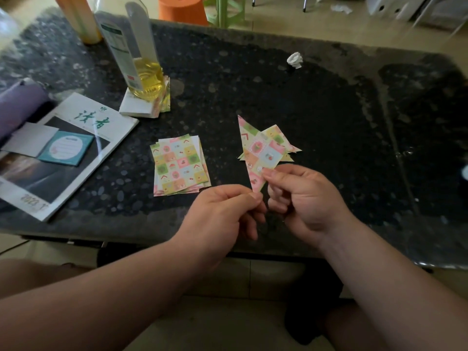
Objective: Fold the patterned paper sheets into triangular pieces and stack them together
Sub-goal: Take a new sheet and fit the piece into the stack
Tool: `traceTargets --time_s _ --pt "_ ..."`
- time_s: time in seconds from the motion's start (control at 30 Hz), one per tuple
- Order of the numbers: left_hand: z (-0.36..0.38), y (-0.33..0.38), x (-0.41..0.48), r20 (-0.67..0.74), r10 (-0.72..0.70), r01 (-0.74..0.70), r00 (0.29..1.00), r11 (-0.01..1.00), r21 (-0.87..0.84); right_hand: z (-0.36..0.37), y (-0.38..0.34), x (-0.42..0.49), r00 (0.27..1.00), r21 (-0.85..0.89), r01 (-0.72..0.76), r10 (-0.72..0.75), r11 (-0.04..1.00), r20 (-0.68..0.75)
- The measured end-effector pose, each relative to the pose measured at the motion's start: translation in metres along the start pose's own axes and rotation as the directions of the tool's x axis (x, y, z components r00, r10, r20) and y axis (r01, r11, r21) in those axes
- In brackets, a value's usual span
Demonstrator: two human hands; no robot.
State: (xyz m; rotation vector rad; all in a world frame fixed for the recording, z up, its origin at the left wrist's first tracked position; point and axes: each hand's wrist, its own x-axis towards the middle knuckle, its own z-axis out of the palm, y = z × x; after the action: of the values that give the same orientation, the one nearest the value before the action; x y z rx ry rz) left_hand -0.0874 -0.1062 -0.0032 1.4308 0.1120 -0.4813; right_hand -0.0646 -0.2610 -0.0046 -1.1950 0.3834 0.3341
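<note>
Head view: two bare forearms come in from the near edge, and the hands meet low over the dark speckled surface (278, 84). The left hand (225, 211) has its fingers (250, 197) pinched on the bottom tip of a folded triangular piece (258, 153). The right hand (304, 198) grips the same piece just above, thumb on top, its fingers (272, 174) curled behind the paper's edge. The piece stands long and narrow, its sharp point aimed away from the fingers.

Just beyond the right fingers lies a small pile of folded triangles (276, 134), half hidden behind the held piece, with tips poking out on both sides. Whether the two touch, I cannot tell.

Left of the left fingers and a little farther out sits a loosely fanned stack of flat patterned sheets (179, 164). Farther left lies a magazine (76, 117) with a teal notepad (68, 148) on it. Beyond the sheets, a clear bottle (144, 72) with yellow liquid in it stands on a white pad (138, 107). Well beyond the right fingers lies a crumpled white scrap (295, 60). Past the far edge stands an orange stool (181, 8).
</note>
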Motion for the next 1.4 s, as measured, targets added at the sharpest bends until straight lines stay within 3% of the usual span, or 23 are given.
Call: traceTargets --time_s 0.17,0.33,0.43,0.57,0.8,0.87,0.97,1.03,1.1,1.27,1.4 --pt "-0.003 0.003 -0.002 0.026 0.034 -0.034 0.999 0.999 -0.003 -0.004 -0.008 0.004 1.0 0.035 0.022 -0.022 0.999 -0.008" --pt "-0.008 0.001 -0.018 0.076 0.091 -0.1 0.993 0.987 0.124 -0.027 -0.034 0.019 0.983 0.245 0.07 -0.026 0.967 -0.181" --pt "-0.01 0.007 -0.019 0.035 0.066 -0.071 0.997 0.984 0.166 -0.036 -0.042 0.017 0.979 0.17 0.099 -0.065 0.98 -0.195" --pt "-0.01 0.018 0.001 -0.013 -0.091 0.092 0.996 0.994 0.059 -0.018 -0.018 0.009 0.998 0.023 0.036 -0.034 0.999 -0.058" --pt "-0.008 0.013 0.003 0.006 -0.079 0.078 0.997 0.991 0.109 -0.001 -0.006 -0.003 0.999 -0.158 -0.041 0.046 0.987 0.026" --pt "-0.007 0.015 0.001 0.035 -0.107 0.104 0.994 0.992 0.068 -0.004 -0.01 0.003 0.999 -0.088 -0.034 0.032 0.996 -0.023" --pt "-0.007 0.017 -0.003 0.1 -0.177 0.182 0.979 0.983 -0.037 -0.023 -0.029 0.019 0.977 0.142 0.065 -0.034 0.988 -0.211" --pt "-0.008 0.019 -0.006 0.148 -0.242 0.251 0.959 0.967 -0.049 -0.036 -0.041 0.022 0.951 0.045 0.123 -0.105 0.991 -0.291" --pt "-0.01 0.019 -0.004 0.162 -0.302 0.307 0.94 0.952 -0.005 -0.039 -0.04 0.017 0.959 -0.146 0.108 -0.142 0.983 -0.247" --pt "-0.015 0.02 0.006 0.154 -0.384 0.357 0.91 0.917 0.179 -0.019 -0.018 0.003 0.995 -0.526 0.007 0.045 0.85 0.086" --pt "-0.022 0.025 0.01 0.192 -0.409 0.313 0.892 0.867 0.388 -0.016 -0.016 0.004 0.986 -0.581 -0.083 0.15 0.809 0.068"
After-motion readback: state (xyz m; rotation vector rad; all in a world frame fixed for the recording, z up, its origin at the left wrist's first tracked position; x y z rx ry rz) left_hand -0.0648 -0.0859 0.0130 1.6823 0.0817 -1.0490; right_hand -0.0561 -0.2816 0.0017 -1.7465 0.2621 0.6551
